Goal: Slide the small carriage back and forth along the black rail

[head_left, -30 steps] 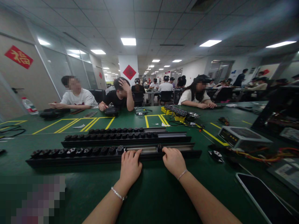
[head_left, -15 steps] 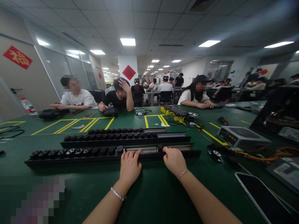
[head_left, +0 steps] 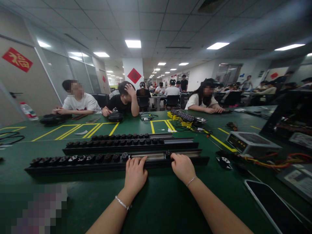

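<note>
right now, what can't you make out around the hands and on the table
All in the head view:
How the right hand meets the lone black piece: hidden behind the hand itself.
Part of the near rail: covered by the left hand.
Phone, lower end: cut by bottom edge.
Pale label, right: blurred, too small.

"How is your left hand (head_left: 136, 172) posed?"
"Back up, fingers slightly parted and pointing forward."
"And your right hand (head_left: 183, 167)?"
"Well apart from it, back up, fingers bent and angled inward; your forearms (head_left: 110, 211) converge going forward."
</note>
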`<state>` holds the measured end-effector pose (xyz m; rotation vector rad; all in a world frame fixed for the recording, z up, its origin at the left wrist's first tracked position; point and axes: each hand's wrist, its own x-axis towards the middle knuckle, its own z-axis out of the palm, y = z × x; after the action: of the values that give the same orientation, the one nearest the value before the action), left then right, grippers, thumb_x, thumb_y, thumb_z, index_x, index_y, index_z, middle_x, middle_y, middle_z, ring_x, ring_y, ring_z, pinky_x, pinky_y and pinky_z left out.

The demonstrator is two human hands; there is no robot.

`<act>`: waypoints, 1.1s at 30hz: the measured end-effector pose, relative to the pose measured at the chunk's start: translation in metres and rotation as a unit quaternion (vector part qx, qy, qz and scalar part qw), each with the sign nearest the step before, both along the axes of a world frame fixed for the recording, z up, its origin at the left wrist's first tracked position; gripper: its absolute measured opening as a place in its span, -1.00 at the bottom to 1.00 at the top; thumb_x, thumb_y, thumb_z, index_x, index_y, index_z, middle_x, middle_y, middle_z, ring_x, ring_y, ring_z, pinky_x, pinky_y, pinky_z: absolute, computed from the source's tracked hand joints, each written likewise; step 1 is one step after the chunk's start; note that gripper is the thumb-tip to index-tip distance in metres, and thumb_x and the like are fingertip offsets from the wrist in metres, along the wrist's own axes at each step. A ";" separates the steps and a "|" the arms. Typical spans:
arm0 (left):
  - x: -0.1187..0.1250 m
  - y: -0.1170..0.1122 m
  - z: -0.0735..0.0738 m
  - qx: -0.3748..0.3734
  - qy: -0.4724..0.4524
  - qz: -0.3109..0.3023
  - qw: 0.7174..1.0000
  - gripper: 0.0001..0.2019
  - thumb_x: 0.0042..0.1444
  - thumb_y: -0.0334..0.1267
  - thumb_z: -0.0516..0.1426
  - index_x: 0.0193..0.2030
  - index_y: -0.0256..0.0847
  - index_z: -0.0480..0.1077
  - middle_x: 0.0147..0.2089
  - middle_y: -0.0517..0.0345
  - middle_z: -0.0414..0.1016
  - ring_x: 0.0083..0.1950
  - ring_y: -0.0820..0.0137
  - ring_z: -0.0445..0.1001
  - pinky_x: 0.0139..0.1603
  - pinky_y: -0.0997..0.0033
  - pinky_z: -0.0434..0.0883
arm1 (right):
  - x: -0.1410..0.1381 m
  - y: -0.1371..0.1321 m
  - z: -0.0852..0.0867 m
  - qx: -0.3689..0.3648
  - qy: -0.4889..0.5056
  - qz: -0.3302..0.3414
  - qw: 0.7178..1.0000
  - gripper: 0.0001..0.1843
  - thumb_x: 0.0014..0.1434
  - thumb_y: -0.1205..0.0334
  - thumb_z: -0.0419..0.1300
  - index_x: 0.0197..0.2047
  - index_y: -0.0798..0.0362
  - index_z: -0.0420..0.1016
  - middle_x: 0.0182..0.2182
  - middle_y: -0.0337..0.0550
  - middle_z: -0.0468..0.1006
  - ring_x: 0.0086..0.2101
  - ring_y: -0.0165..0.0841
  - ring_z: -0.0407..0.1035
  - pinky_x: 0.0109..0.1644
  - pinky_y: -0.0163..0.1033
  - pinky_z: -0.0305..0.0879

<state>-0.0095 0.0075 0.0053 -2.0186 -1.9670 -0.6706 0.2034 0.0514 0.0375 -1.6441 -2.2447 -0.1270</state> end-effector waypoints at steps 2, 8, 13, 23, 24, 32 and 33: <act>0.000 0.000 0.000 0.000 0.000 -0.002 1.000 -0.49 0.00 -0.36 0.03 0.15 -0.05 0.27 -0.05 0.09 0.41 0.08 0.26 0.24 0.28 0.08 -0.02 | 0.000 0.000 0.000 -0.001 0.001 0.000 1.000 -0.77 0.11 0.37 -0.02 -0.26 -0.01 0.43 -0.36 -0.21 0.53 -0.28 -0.35 0.34 -0.14 -0.26 0.05; 0.000 -0.001 0.001 0.003 0.001 -0.005 1.000 -0.50 0.01 -0.36 0.01 0.15 -0.06 0.27 -0.05 0.09 0.40 0.08 0.25 0.24 0.28 0.09 -0.01 | 0.000 0.001 0.000 -0.004 -0.006 -0.003 1.000 -0.76 0.10 0.37 -0.01 -0.24 -0.01 0.43 -0.34 -0.20 0.53 -0.27 -0.35 0.33 -0.13 -0.25 0.05; 0.000 -0.001 0.001 0.005 0.000 -0.006 1.000 -0.50 0.01 -0.37 0.01 0.15 -0.05 0.27 -0.05 0.10 0.40 0.08 0.26 0.24 0.28 0.09 -0.01 | 0.004 0.002 0.000 -0.005 -0.003 -0.011 1.000 -0.76 0.13 0.36 -0.04 -0.25 -0.01 0.43 -0.36 -0.21 0.52 -0.28 -0.36 0.34 -0.13 -0.26 0.05; 0.000 0.000 0.001 0.006 0.006 -0.003 1.000 -0.50 0.00 -0.36 0.04 0.14 -0.04 0.28 -0.06 0.10 0.41 0.07 0.25 0.25 0.27 0.09 0.00 | 0.008 0.002 0.002 -0.014 -0.008 -0.020 1.000 -0.75 0.10 0.36 -0.03 -0.25 -0.01 0.45 -0.32 -0.18 0.53 -0.25 -0.34 0.34 -0.12 -0.25 0.03; 0.000 0.000 0.001 0.006 0.005 -0.004 1.000 -0.50 0.00 -0.36 0.04 0.14 -0.04 0.28 -0.06 0.10 0.41 0.07 0.25 0.25 0.27 0.09 0.00 | 0.008 0.003 0.002 -0.012 -0.005 -0.019 1.000 -0.75 0.10 0.36 -0.03 -0.26 -0.01 0.45 -0.32 -0.19 0.53 -0.25 -0.34 0.33 -0.12 -0.25 0.03; -0.001 0.000 -0.001 0.007 0.000 -0.007 1.000 -0.50 0.02 -0.35 0.02 0.15 -0.05 0.27 -0.05 0.10 0.40 0.09 0.26 0.24 0.28 0.08 -0.02 | 0.013 0.006 -0.002 0.008 0.019 -0.025 0.999 -0.77 0.08 0.38 -0.03 -0.33 0.01 0.44 -0.36 -0.18 0.51 -0.30 -0.34 0.32 -0.17 -0.25 0.04; -0.001 0.000 -0.001 0.007 0.000 -0.007 1.000 -0.50 0.02 -0.35 0.02 0.15 -0.05 0.27 -0.05 0.10 0.40 0.09 0.26 0.24 0.28 0.08 -0.02 | 0.013 0.007 -0.003 0.015 0.027 -0.023 0.999 -0.78 0.07 0.38 -0.03 -0.34 0.02 0.43 -0.36 -0.18 0.50 -0.30 -0.35 0.31 -0.17 -0.25 0.05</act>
<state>-0.0101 0.0074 0.0044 -2.0266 -1.9436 -0.6847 0.2168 0.0582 0.0343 -1.6655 -2.1553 -0.1258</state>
